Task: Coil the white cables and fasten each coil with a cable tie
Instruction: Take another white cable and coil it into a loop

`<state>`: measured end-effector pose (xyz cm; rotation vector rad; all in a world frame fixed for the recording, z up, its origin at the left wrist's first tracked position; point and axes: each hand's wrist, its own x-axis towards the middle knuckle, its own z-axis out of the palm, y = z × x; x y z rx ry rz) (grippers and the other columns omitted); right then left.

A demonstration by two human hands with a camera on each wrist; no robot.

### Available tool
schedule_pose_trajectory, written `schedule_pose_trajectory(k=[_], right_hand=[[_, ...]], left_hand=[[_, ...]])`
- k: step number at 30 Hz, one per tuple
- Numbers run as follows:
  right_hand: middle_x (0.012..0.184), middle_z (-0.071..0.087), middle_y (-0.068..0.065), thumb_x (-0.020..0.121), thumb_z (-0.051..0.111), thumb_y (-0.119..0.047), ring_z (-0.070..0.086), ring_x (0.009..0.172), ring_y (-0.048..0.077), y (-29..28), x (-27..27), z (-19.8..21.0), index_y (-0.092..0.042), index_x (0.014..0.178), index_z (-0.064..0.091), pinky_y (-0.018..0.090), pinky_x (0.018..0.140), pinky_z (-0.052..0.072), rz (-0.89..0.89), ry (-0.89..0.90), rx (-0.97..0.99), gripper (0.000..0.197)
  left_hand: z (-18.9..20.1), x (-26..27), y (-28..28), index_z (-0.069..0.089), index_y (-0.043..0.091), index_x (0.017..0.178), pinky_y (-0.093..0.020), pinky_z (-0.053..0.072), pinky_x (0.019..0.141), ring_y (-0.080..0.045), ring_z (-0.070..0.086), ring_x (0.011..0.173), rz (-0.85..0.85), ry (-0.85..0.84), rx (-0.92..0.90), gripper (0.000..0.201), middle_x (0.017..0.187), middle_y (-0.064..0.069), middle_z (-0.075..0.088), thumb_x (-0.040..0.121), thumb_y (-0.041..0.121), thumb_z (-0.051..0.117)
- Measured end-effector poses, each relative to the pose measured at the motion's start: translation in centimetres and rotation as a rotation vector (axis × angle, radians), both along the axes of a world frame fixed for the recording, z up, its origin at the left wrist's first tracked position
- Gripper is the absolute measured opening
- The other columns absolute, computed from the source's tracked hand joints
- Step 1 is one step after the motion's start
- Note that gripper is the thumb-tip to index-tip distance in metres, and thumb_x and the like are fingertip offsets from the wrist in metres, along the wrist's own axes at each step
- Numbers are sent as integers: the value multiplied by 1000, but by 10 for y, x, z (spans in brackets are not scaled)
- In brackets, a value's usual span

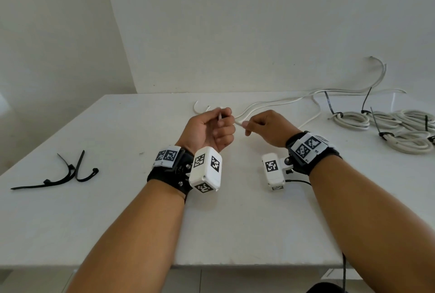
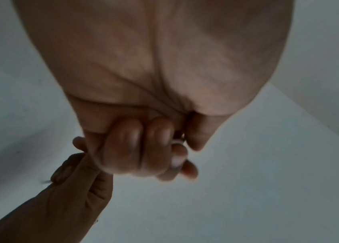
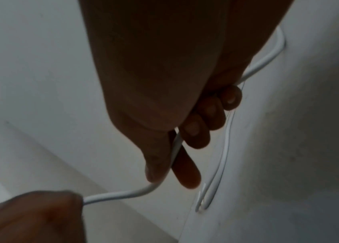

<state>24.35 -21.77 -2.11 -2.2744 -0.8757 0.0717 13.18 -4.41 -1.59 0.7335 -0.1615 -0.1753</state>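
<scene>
A loose white cable point(image 1: 266, 104) snakes over the white table point(image 1: 117, 210) toward the back wall. My left hand point(image 1: 213, 125) is curled round the cable near its end, palm up, above the table's middle. Just to its right, my right hand point(image 1: 263, 126) pinches the same cable between thumb and fingers. In the right wrist view the cable point(image 3: 123, 194) runs from my right hand point(image 3: 172, 157) across to my left hand point(image 3: 39, 213). In the left wrist view my left hand point(image 2: 143, 148) is a closed fist, with only a sliver of cable point(image 2: 177, 141) showing.
Several coiled white cables point(image 1: 386, 128) bound with black cable ties lie at the table's right. Loose black cable ties point(image 1: 68, 174) lie at the left. The wall stands close behind the table; its front edge is near my forearms.
</scene>
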Motion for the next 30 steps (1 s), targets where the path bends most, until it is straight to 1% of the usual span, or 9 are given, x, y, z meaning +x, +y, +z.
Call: schedule_pose_trajectory(k=[3,8,12,15,19,21,23,26,30], right_hand=[[64,53,-2,96,58,-48,47,58,11,6,-12,4,-28,75,76,27,63,40,95,16,-61,34],[56,57,-21,97,60,-36,53,57,-7,14,-27,9,-32,97,78,11,64,41,253,91,-85,18],[68,66,-12,94,65,-33,57,63,0,9,-19,8,-31,100,74,21,69,46,130,-29,-8,12],[74,68,-11,90,70,-29,61,69,4,7,-19,8,-29,93,73,22,70,46,82,-79,51,4],[79,70,-9,90,71,-23,64,76,9,10,-28,11,-25,90,75,19,70,48,177,-144,83,5],[78,69,-12,91,70,-20,62,74,5,9,-28,14,-22,93,76,15,69,47,190,-169,148,7],[75,68,-15,91,69,-17,60,71,1,6,-28,15,-20,94,76,10,67,43,200,-192,201,8],[78,68,-17,92,70,-16,60,71,-2,4,-28,17,-17,95,76,7,67,41,193,-219,259,7],[79,74,-8,88,75,-21,63,70,7,3,-27,20,-18,91,77,20,67,49,152,-185,367,5]], left_hand=[[2,8,-3,48,13,73,-21,25,46,-9,32,44,230,-3,5,29,60,2,38,99,23,40],[3,16,-6,42,14,73,-23,28,46,-10,29,46,703,-56,133,32,57,3,40,102,9,29],[7,15,16,39,15,70,-25,28,47,-10,32,44,1139,-108,239,33,57,4,39,100,8,29],[1,17,27,41,15,73,-27,32,51,-13,39,50,1284,-36,461,29,62,4,45,101,18,32],[-8,18,17,46,11,87,-26,40,62,-17,50,68,1074,39,1152,26,75,0,52,103,27,34],[-9,18,14,47,12,81,-36,45,70,-23,53,73,838,69,1296,27,78,-4,54,102,27,36],[-3,14,9,48,13,76,-35,43,65,-23,54,68,590,78,1426,30,73,-5,55,100,24,34],[1,8,-3,48,13,71,-25,31,47,-16,38,45,311,123,1298,33,58,-3,47,99,19,31],[1,3,-5,39,15,61,-20,15,41,-12,19,45,240,119,944,41,52,1,28,100,22,29]])
